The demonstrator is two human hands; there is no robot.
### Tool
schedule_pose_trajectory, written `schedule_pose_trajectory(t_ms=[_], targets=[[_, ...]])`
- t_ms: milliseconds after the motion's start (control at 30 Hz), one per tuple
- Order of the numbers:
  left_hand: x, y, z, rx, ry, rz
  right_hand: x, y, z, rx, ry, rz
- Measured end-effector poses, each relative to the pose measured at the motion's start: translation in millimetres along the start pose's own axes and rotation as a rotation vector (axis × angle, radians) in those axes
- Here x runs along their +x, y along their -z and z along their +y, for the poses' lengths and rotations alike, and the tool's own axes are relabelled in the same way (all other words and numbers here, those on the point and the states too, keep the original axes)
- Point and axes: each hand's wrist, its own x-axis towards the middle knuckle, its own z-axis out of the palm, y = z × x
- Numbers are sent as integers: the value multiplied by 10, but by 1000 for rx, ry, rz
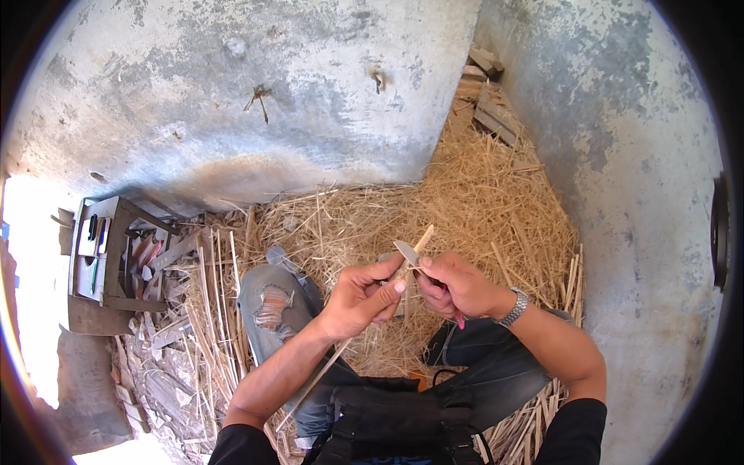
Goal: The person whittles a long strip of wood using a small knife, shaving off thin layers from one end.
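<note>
My left hand (pixel 368 298) is closed on a thin, pale strip of wood (pixel 425 236), pinched between thumb and fingers. The strip's light-coloured end sticks up beyond the fingertips. A long thin length showing below the left wrist may be the same strip; the hand hides the join. My right hand (pixel 459 287) grips a small knife (pixel 404 252), its thumb near the blade. A bit of pink, apparently the handle, shows under the right fingers. The blade lies against or right beside the strip; I cannot tell whether it cuts into it.
Straw-like shavings (pixel 488 194) cover the floor between my bent legs. Long thin sticks (pixel 209 302) lie to my left, by a small wooden table (pixel 116 263) with objects on top. Worn walls (pixel 325 93) rise ahead and at right. Wood pieces (pixel 496 112) sit in the far corner.
</note>
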Motion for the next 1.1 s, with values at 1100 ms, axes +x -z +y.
schedule_pose_trajectory(t_ms=[1100], targets=[[32,180,261,-163,-78,217,-221,84,-199,-363,113,-245]])
